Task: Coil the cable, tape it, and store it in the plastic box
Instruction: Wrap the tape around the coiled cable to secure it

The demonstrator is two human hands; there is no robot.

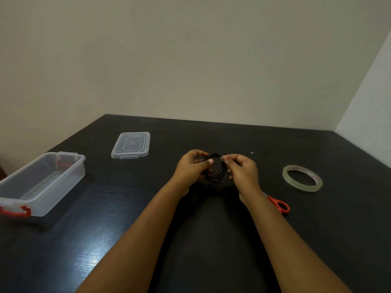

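A thin black cable (219, 176) is wound into a small coil of several loops, held just above the middle of the dark table (211, 240). My left hand (193, 168) grips the coil's left side, thumb across the loops. My right hand (243, 171) pinches the cable's end at the coil's upper right. A roll of clear tape (302, 178) lies flat to the right. The clear plastic box (42, 182) with red latches stands open at the left, with nothing in it. Its clear lid (131, 145) lies apart, farther back.
Orange-handled scissors (279, 205) lie just right of my right wrist, their blades hidden under it. A beige wall runs behind the table's far edge and a white wall at the right.
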